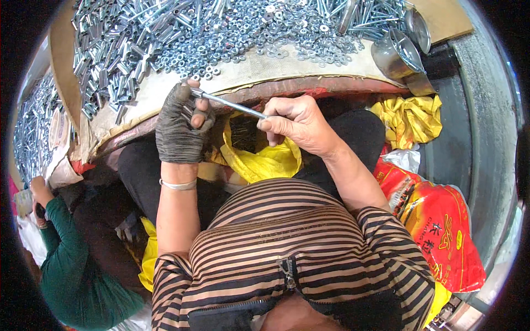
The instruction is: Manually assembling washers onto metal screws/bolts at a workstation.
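Observation:
A long silvery bolt (pixel 234 106) lies across between my two hands, tilted down to the right. My left hand (pixel 185 124), in a grey striped fingerless glove, grips its upper left end, where a thicker metal piece sits near the fingertips. My right hand (pixel 301 126), bare, pinches the lower right end between thumb and fingers. Just beyond my left hand lie loose nuts (pixel 211 71) and washers at the near edge of a large pile. Below the bolt, an open yellow sack (pixel 262 163) sits between my legs.
Metal sleeves (pixel 113 66) are heaped at the far left beside an upright board (pixel 65 66). Metal cups (pixel 395 54) stand at the far right. A yellow cloth-like sack (pixel 411 121) and a red bag (pixel 436 237) lie at my right. A co-worker in a green sleeve (pixel 69 231) sits at my left.

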